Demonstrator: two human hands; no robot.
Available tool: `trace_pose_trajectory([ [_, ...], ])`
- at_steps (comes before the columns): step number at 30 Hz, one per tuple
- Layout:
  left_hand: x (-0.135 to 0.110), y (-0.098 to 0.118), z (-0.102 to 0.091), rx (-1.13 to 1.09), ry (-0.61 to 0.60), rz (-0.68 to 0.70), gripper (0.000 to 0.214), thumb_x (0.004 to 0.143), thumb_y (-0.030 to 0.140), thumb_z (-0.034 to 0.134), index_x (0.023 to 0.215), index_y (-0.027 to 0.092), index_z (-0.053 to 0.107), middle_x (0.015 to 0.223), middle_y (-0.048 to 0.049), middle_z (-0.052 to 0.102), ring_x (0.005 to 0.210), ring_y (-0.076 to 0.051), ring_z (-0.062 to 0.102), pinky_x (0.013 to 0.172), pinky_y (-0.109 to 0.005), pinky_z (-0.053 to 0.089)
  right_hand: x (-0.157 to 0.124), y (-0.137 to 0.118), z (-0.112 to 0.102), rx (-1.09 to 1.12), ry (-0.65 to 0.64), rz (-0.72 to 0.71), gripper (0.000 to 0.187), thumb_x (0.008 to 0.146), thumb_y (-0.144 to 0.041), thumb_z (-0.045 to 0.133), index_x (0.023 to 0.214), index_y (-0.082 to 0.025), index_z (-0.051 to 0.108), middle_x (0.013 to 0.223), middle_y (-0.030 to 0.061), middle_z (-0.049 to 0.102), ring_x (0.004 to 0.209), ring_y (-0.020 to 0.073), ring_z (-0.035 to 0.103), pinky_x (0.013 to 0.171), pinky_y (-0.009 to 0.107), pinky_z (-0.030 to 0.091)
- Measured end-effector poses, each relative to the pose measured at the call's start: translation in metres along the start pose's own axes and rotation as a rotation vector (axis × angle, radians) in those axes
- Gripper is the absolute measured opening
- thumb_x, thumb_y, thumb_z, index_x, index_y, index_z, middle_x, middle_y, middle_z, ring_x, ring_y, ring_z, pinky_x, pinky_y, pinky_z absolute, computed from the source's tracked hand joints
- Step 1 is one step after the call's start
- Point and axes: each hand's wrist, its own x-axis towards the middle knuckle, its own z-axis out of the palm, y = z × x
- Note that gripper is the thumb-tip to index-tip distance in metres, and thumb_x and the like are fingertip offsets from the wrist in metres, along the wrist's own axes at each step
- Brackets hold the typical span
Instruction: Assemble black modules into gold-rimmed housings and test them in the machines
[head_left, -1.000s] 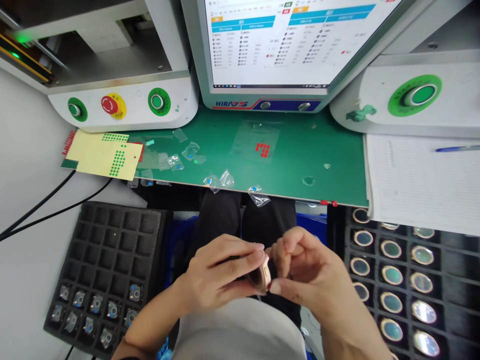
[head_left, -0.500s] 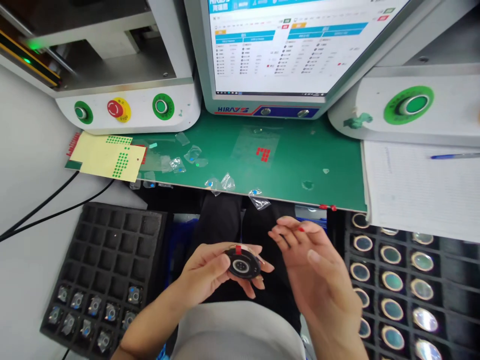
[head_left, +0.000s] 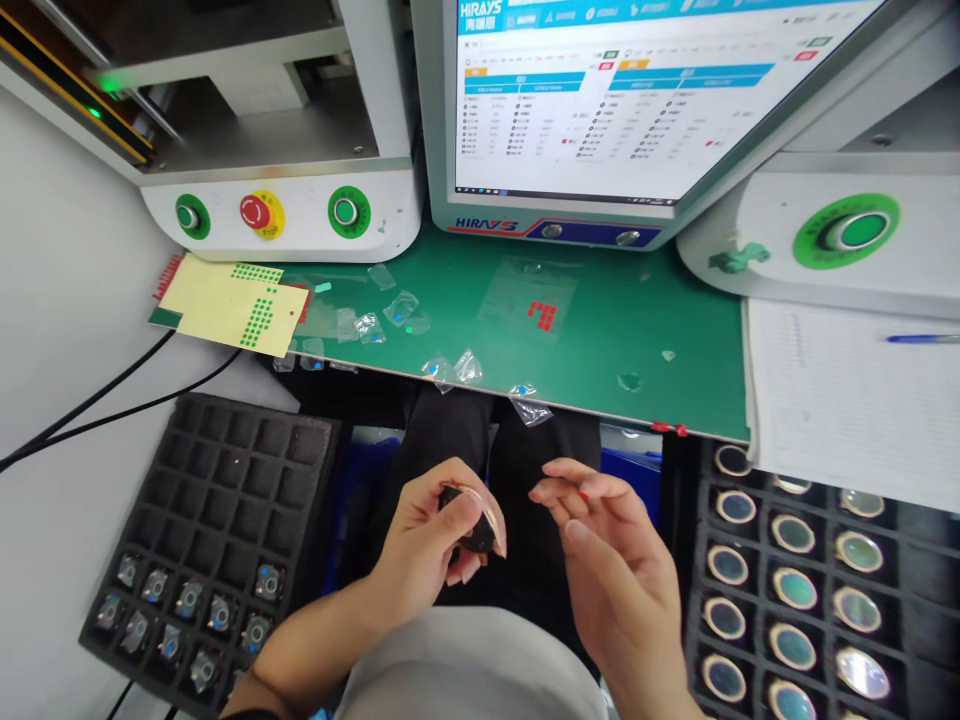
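My left hand (head_left: 431, 545) grips a small round black part with a copper-coloured rim (head_left: 472, 520), tilted on edge over my lap. My right hand (head_left: 607, 560) hovers just to its right, fingers loosely curled, with a tiny red sticker (head_left: 583, 493) stuck at a fingertip. The two hands are a short gap apart. A clear film with red stickers (head_left: 541, 313) lies on the green mat (head_left: 600, 340) above them.
A black foam tray (head_left: 217, 520) at lower left holds several small parts. A tray of round lenses (head_left: 795, 590) sits at lower right. A monitor (head_left: 630, 100), machines with green buttons, a yellow sticker sheet (head_left: 225, 305), film scraps, paper and a pen (head_left: 922, 339) ring the mat.
My hands parted from the part. The left hand turned the round part face up, then tilted it on edge. The right hand drew away with a red sticker at its fingertip.
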Motion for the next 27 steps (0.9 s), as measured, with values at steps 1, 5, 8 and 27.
trace_pose_trajectory([
  [1,0.0,-0.001,0.0,0.018,0.004,0.019,0.036,0.092,0.044,0.065,0.075,0.014,0.055,0.063,0.0001,0.061,0.037,-0.001,0.04,0.032,-0.008,0.028,0.0,0.0,0.001,0.001,-0.003,0.001,0.013,0.087,-0.019,0.07,0.098,-0.024,0.066,0.109,0.0035,0.067,0.089,0.0114,0.068,0.083,0.022,0.054],
  [5,-0.002,-0.003,-0.001,0.078,-0.017,0.029,0.035,0.095,0.044,0.061,0.078,0.014,0.055,0.066,-0.0005,0.062,0.037,-0.002,0.042,0.033,-0.01,0.033,0.001,-0.002,0.004,0.017,-0.018,-0.004,0.012,0.088,-0.017,0.069,0.098,-0.023,0.066,0.106,0.0031,0.067,0.09,0.0105,0.069,0.084,0.02,0.055],
  [8,-0.003,-0.002,-0.001,0.07,-0.063,0.011,0.035,0.096,0.046,0.059,0.082,0.014,0.056,0.069,-0.0014,0.062,0.041,-0.003,0.046,0.036,-0.011,0.036,0.0,-0.003,0.009,0.047,-0.053,0.009,0.012,0.089,-0.018,0.068,0.099,-0.024,0.066,0.105,0.0031,0.067,0.091,0.0121,0.07,0.083,0.022,0.056],
  [27,-0.011,0.007,0.015,0.775,-0.151,0.454,0.015,0.101,0.021,0.042,0.099,0.016,0.056,0.085,-0.0065,0.066,0.073,-0.014,0.062,0.066,-0.023,0.051,-0.014,-0.018,0.045,0.169,-0.039,0.167,0.012,0.089,-0.024,0.067,0.099,-0.029,0.065,0.108,0.0022,0.073,0.099,0.0134,0.069,0.08,0.022,0.058],
])
